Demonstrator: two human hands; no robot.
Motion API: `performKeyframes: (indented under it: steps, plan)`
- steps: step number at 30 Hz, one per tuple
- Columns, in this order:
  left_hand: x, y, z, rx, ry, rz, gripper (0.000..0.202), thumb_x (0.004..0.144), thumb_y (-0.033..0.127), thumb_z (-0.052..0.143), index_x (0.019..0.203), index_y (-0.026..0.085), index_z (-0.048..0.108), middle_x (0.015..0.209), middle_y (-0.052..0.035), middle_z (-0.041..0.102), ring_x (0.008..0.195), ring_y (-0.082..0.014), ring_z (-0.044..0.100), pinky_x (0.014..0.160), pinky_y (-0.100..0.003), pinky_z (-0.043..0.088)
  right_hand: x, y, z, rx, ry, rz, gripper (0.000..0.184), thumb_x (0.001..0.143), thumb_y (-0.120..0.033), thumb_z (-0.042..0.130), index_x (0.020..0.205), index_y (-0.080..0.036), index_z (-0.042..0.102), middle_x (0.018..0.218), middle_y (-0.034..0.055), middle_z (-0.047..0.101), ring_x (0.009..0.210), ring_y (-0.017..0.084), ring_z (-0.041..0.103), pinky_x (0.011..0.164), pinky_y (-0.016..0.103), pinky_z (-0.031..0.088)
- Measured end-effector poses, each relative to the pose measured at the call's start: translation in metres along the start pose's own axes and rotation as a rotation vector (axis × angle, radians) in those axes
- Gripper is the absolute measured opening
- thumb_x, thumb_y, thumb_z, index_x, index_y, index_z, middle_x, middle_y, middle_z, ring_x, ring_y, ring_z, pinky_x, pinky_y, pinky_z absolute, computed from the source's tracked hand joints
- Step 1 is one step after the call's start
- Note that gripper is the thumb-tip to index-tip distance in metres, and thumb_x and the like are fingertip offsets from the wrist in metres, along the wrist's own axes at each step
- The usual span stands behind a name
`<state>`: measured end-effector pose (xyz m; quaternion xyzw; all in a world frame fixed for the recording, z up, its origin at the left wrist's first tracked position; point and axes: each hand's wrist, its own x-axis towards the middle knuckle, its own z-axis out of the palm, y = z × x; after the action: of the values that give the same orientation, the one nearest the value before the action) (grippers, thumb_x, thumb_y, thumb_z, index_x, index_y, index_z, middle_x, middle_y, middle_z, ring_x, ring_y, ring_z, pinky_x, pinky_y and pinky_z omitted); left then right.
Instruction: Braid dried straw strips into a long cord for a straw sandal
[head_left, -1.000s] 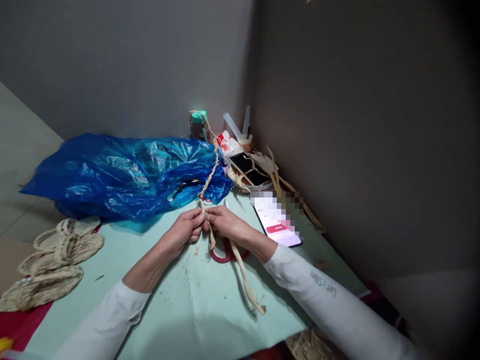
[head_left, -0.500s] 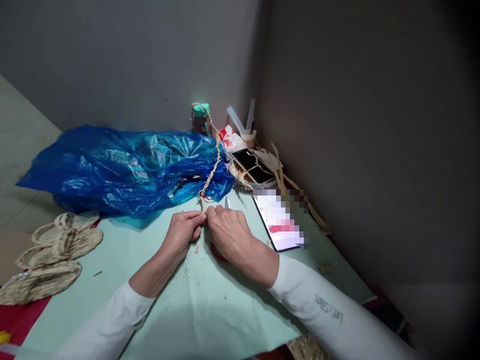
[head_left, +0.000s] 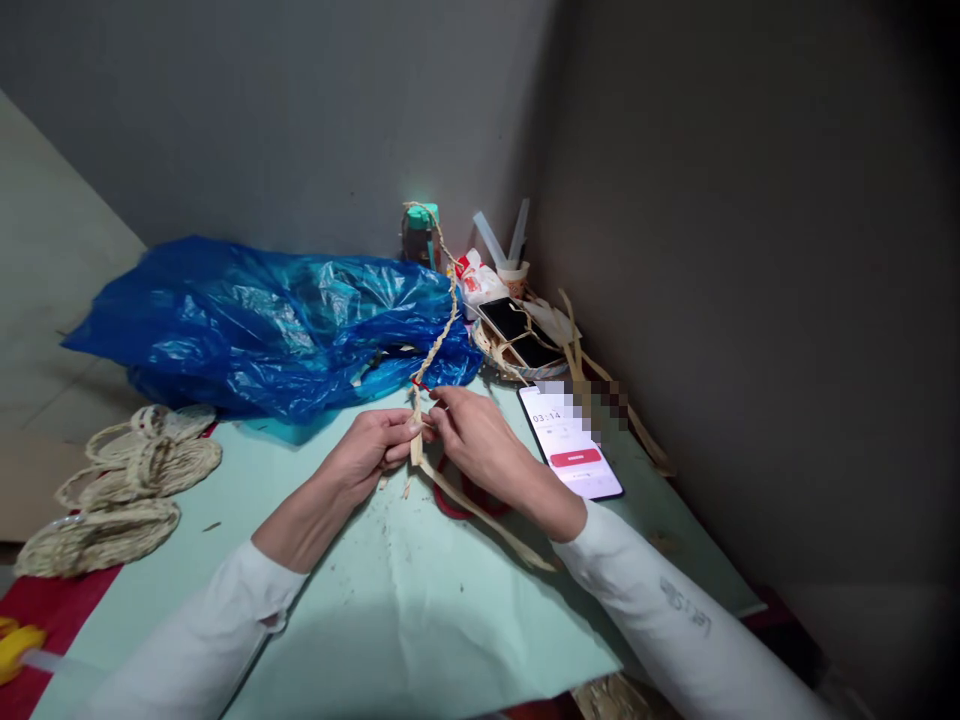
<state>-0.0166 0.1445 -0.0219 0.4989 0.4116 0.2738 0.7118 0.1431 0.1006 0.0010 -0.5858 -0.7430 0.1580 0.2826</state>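
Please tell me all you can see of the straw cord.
The straw cord is pale tan, plaited from flat dried strips. It runs from the green-capped bottle, over the blue bag, down to the left hand and right hand, whose fingers pinch it. A red thread marks it just above them. Below, loose unplaited strips trail on the table cover.

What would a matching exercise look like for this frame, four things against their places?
1 straw braid
2 blue plastic bag
3 lit phone
4 woven straw coils

A far left, apart from both hands
B pinched between left hand and right hand
C flat, just right of the right hand
D crumpled behind both hands

Pairs: 1-B, 2-D, 3-C, 4-A
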Motion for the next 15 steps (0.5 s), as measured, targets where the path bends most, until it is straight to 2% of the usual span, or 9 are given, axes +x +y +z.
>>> performKeyframes:
  steps: [2, 4, 8, 10, 15]
  plan:
    - [0.0, 0.001, 0.0, 0.014, -0.008, 0.004, 0.02, 0.072, 0.028, 0.067, 0.074, 0.01, 0.061, 0.041, 0.0098, 0.03, 0.039, -0.0028, 0.017, 0.044, -0.022, 0.007, 0.004, 0.004, 0.009, 0.097, -0.097, 0.003, 0.024, 0.095, -0.02, 0.034, 0.094, -0.014, 0.057, 0.086, 0.0084, 0.065, 0.074, 0.015, 0.056, 0.066, 0.025, 0.034]
    - [0.0, 0.002, 0.001, 0.029, -0.004, 0.012, 0.019, 0.072, 0.028, 0.067, 0.073, 0.011, 0.059, 0.041, 0.0097, 0.031, 0.039, -0.003, 0.017, 0.044, -0.023, 0.007, 0.006, 0.007, 0.019, 0.149, -0.133, 0.021, 0.028, 0.096, -0.023, 0.031, 0.089, -0.014, 0.057, 0.083, 0.0082, 0.065, 0.073, 0.015, 0.055, 0.066, 0.025, 0.034]
    - [-0.003, 0.005, 0.002, 0.058, -0.013, 0.018, 0.018, 0.072, 0.028, 0.066, 0.075, 0.012, 0.057, 0.041, 0.0098, 0.032, 0.04, -0.0042, 0.018, 0.044, -0.023, 0.009, 0.011, 0.009, 0.027, 0.213, -0.122, 0.079, 0.034, 0.097, -0.028, 0.033, 0.079, -0.014, 0.059, 0.084, 0.0087, 0.066, 0.075, 0.014, 0.054, 0.068, 0.025, 0.033]
    - [-0.004, 0.005, 0.002, 0.092, -0.022, 0.019, 0.02, 0.073, 0.03, 0.065, 0.076, 0.013, 0.056, 0.04, 0.0098, 0.032, 0.04, -0.0051, 0.02, 0.044, -0.023, 0.011, 0.012, 0.01, 0.028, 0.251, -0.106, 0.074, 0.034, 0.095, -0.028, 0.036, 0.073, -0.015, 0.058, 0.076, 0.0057, 0.065, 0.069, 0.012, 0.052, 0.065, 0.024, 0.032]
    - [-0.008, 0.003, 0.004, 0.284, 0.038, 0.063, 0.022, 0.076, 0.034, 0.062, 0.078, 0.014, 0.056, 0.041, 0.0089, 0.037, 0.04, -0.0061, 0.025, 0.045, -0.021, 0.017, 0.012, 0.011, 0.027, 0.291, -0.046, 0.103, 0.032, 0.088, -0.024, 0.045, 0.058, -0.016, 0.052, 0.055, -0.0021, 0.05, 0.057, 0.01, 0.042, 0.057, 0.023, 0.027]
